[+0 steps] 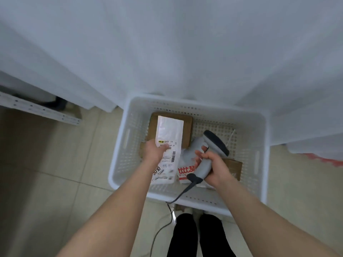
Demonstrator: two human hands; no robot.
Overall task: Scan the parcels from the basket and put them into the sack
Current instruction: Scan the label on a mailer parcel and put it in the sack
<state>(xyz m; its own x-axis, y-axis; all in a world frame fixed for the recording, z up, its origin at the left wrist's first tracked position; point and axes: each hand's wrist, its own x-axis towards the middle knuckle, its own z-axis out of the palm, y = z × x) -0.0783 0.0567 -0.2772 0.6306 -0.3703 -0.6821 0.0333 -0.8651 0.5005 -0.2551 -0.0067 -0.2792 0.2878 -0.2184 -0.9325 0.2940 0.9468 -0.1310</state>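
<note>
Clutching the scanner (216,143), right hand (215,167) hovers beside left hand (154,152) pinching barcode-labelled parcel (169,128).

Both bare arms reach forward and down, side by side. The left hand (155,151) pinches a white parcel (169,129), which sticks out past its fingertips. The right hand (213,168) curls its fingers round the handle of a scanner (216,143), whose head sits just above the fingers.

A white basket (118,154) stands on the tiled floor (55,182). A dark cable (155,236) lies on the tiles near it.
</note>
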